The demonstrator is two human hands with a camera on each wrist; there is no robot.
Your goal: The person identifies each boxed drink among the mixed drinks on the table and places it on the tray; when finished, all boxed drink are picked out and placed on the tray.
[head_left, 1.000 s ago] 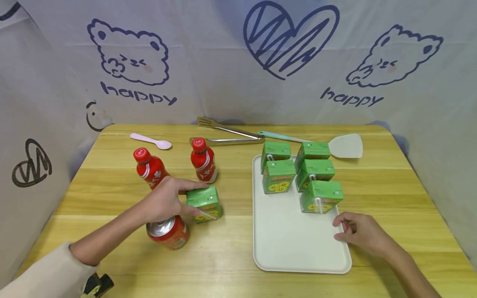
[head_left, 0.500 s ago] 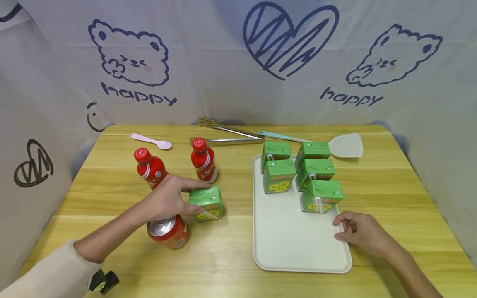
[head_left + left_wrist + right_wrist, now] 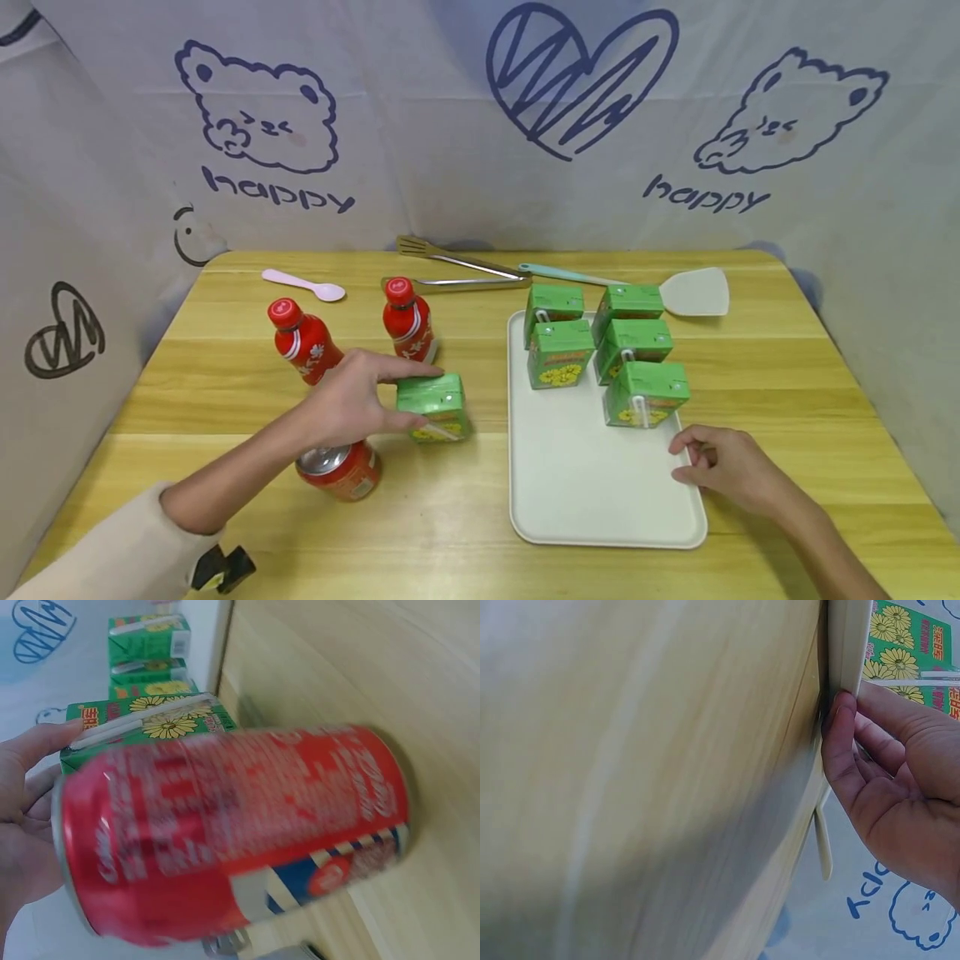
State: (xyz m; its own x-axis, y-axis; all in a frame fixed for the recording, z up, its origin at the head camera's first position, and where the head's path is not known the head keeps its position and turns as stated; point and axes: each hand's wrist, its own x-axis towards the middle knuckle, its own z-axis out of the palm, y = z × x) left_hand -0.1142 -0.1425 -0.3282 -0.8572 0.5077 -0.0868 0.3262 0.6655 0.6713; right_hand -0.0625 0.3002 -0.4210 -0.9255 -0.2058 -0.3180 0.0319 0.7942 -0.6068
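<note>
My left hand (image 3: 356, 404) grips a green drink carton (image 3: 438, 398) with yellow flowers and a straw on its front, thumb on the near side and fingers behind. The carton is upright, between the bottles and the tray. In the left wrist view a red soda can (image 3: 232, 832) hides part of the carton (image 3: 161, 720). My right hand (image 3: 723, 467) pinches the right rim of a cream tray (image 3: 570, 483); the right wrist view shows its fingertips (image 3: 841, 712) at the tray's edge (image 3: 847, 645). Several matching cartons (image 3: 648, 392) stand in the tray's far half.
Two red bottles (image 3: 408, 325) stand beyond my left hand, and the soda can (image 3: 345, 475) stands just in front of it. Along the back of the wooden table (image 3: 450, 533) lie a pink spoon (image 3: 303, 285), metal tongs (image 3: 472, 279) and a spatula (image 3: 697, 293).
My left hand has moved to the right with the drink carton, away from the bottles and toward the tray. My right hand has stayed at the tray's rim.
</note>
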